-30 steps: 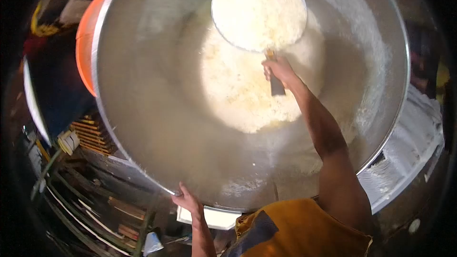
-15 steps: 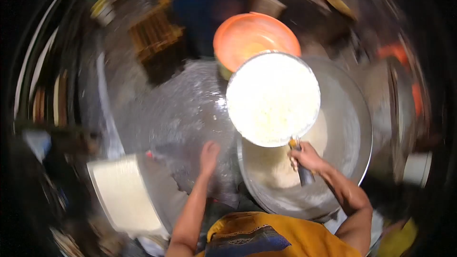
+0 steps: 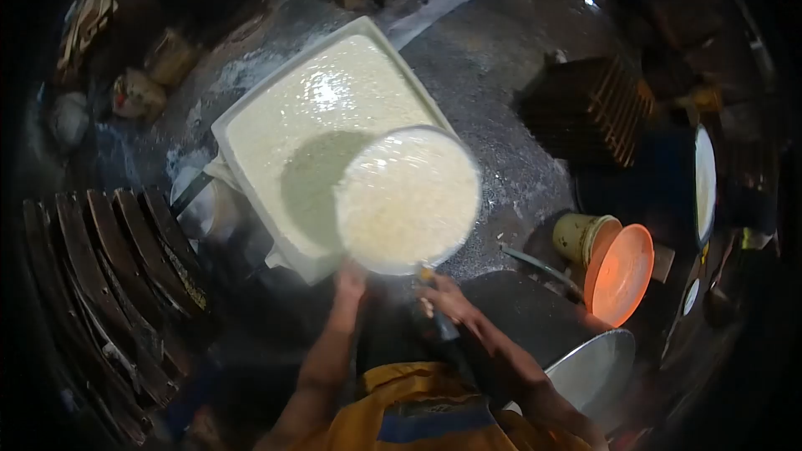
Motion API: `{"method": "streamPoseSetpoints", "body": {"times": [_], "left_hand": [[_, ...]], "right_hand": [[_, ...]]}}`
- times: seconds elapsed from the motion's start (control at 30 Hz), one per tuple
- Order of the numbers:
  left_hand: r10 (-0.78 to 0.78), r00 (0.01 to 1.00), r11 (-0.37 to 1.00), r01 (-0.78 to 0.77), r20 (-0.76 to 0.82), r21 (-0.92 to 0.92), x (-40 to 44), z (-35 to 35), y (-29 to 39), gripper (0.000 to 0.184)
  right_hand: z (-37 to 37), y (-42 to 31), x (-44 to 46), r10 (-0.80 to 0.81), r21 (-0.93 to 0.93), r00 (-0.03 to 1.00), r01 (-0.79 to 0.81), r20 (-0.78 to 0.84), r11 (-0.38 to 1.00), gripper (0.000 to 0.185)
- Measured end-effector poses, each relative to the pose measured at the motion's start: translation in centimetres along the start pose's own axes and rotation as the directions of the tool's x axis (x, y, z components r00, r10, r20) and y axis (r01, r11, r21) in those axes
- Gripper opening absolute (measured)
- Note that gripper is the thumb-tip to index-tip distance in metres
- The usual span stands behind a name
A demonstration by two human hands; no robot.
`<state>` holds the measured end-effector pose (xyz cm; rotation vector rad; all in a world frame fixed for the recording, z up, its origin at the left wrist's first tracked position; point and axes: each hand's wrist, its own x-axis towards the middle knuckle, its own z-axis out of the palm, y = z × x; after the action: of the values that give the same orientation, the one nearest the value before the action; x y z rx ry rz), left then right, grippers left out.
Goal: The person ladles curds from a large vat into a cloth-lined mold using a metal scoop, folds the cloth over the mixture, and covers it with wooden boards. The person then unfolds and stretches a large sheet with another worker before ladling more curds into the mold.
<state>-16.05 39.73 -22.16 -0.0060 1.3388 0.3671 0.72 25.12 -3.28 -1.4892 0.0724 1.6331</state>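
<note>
My right hand is closed round the dark handle of a round pan, heaped with a pale, wet, curd-like mass. The pan is over the near right part of a large square tray, which holds a creamy white layer. Its shadow falls on that layer. My left hand is at the pan's lower left rim, close to the tray's near corner. Its fingers are blurred, so whether they grip the rim does not show.
To the right stand an orange basin, a yellowish bucket and a large metal vat. A slatted wooden crate is on the wet floor farther back. Dark curved slats are stacked at left.
The view has turned left, from the metal vat to the square tray. My right hand has carried the filled pan from above the vat to the tray. My left hand has come to the pan's rim.
</note>
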Motion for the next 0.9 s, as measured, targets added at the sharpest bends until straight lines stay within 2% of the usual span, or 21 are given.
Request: {"method": "streamPoseSetpoints", "body": {"times": [0.03, 0.07, 0.1, 0.13, 0.17, 0.2, 0.23, 0.27, 0.3, 0.37, 0.4, 0.43, 0.5, 0.6, 0.7, 0.73, 0.83, 0.87, 0.9], "left_hand": [[-0.006, 0.998, 0.998, 0.009, 0.057, -0.061, 1.2, -0.8, 0.7, 0.023], [-0.067, 0.993, 0.988, 0.080, 0.098, -0.131, 2.8, -2.8, 1.8, 0.024], [-0.128, 0.982, 0.969, 0.153, 0.138, -0.194, 4.7, -5.0, 2.9, 0.025], [-0.158, 0.838, 0.910, 0.329, 0.522, -0.252, 6.5, -6.1, 3.1, 0.027], [-0.122, 0.550, 0.838, 0.502, 0.826, -0.211, 7.3, -6.2, 2.1, 0.030], [-0.187, 0.776, 0.901, 0.379, 0.602, -0.210, 6.3, -5.5, 2.8, 0.033], [-0.199, 0.928, 0.953, 0.258, 0.316, -0.158, 4.4, -3.5, 3.7, 0.036], [-0.156, 0.988, 0.986, 0.156, 0.003, -0.066, 3.1, -2.1, 4.1, 0.039], [-0.126, 0.992, 0.992, 0.125, -0.016, -0.026, 3.1, -1.9, 4.0, 0.040], [-0.055, 0.997, 0.996, 0.058, -0.049, 0.065, 2.8, -2.0, 4.4, 0.041], [-0.024, 0.999, 0.993, 0.030, -0.048, 0.117, 2.2, -1.5, 4.9, 0.046], [-0.017, 0.998, 0.990, 0.025, -0.054, 0.137, 1.9, -1.5, 5.3, 0.047], [-0.011, 0.999, 0.982, 0.019, -0.046, 0.189, 1.5, -0.6, 5.5, 0.048], [-0.061, 0.998, 0.974, 0.057, 0.011, 0.220, 3.4, -2.1, 5.8, 0.057], [0.004, 0.996, 0.905, 0.036, -0.093, 0.424, 1.7, 0.7, 6.0, 0.061], [-0.006, 0.999, 0.841, 0.027, -0.040, 0.541, 1.1, 1.8, 5.7, 0.058], [-0.065, 0.985, 0.556, -0.100, 0.163, 0.825, 0.6, 5.9, 2.4, 0.057], [-0.126, 0.967, 0.600, -0.103, 0.220, 0.794, 1.4, 7.1, 0.5, 0.056], [-0.142, 0.951, 0.486, -0.175, 0.275, 0.856, -0.1, 9.1, -1.8, 0.053]], "right_hand": [[2.0, -0.6, 4.0, 0.027, -0.095, 1.000, -0.027, 0.002, 0.995, 0.011], [3.6, -0.8, 8.2, 0.023, -0.113, 0.996, -0.014, 0.081, 0.994, 0.011], [8.8, 0.1, 15.1, 0.066, -0.151, 0.989, -0.046, 0.132, 0.987, 0.013], [9.4, -0.8, 17.6, 0.034, -0.177, 0.992, -0.012, 0.122, 0.984, 0.014], [8.4, -1.6, 18.4, -0.010, -0.199, 0.994, 0.032, 0.110, 0.979, 0.015], [8.7, -1.6, 20.1, -0.028, -0.224, 0.996, 0.047, 0.083, 0.973, 0.017], [8.7, -1.0, 21.9, 0.036, -0.154, 0.999, -0.030, 0.034, 0.988, 0.015], [9.0, -2.6, 22.0, 0.048, -0.206, 0.999, -0.052, -0.023, 0.977, 0.014], [9.0, -4.4, 21.6, 0.058, -0.255, 0.995, -0.078, -0.083, 0.964, 0.014], [8.1, -4.6, 22.4, -0.106, -0.280, 0.971, 0.043, -0.216, 0.959, 0.027], [7.1, -4.9, 22.5, -0.302, -0.501, 0.898, 0.110, -0.321, 0.858, 0.027], [6.3, -5.9, 22.0, -0.500, -0.699, 0.780, 0.116, -0.376, 0.706, 0.027], [4.6, -9.4, 19.1, -0.599, -0.752, 0.601, -0.004, -0.528, 0.659, 0.026], [1.9, -14.7, 10.1, -0.681, -0.689, 0.411, 0.158, -0.606, 0.708, 0.025], [-1.6, -14.3, -0.8, -0.727, -0.641, 0.202, 0.360, -0.656, 0.678, 0.023], [-2.9, -12.3, -4.3, -0.640, -0.437, 0.284, 0.533, -0.714, 0.724, 0.019], [-7.3, -4.0, -14.6, -0.586, -0.286, 0.135, 0.772, -0.799, 0.568, 0.011], [-9.1, 0.3, -17.5, -0.562, -0.189, 0.139, 0.853, -0.816, 0.486, 0.009], [-10.5, 4.4, -20.2, -0.457, -0.047, 0.196, 0.883, -0.867, 0.468, 0.010]]}}
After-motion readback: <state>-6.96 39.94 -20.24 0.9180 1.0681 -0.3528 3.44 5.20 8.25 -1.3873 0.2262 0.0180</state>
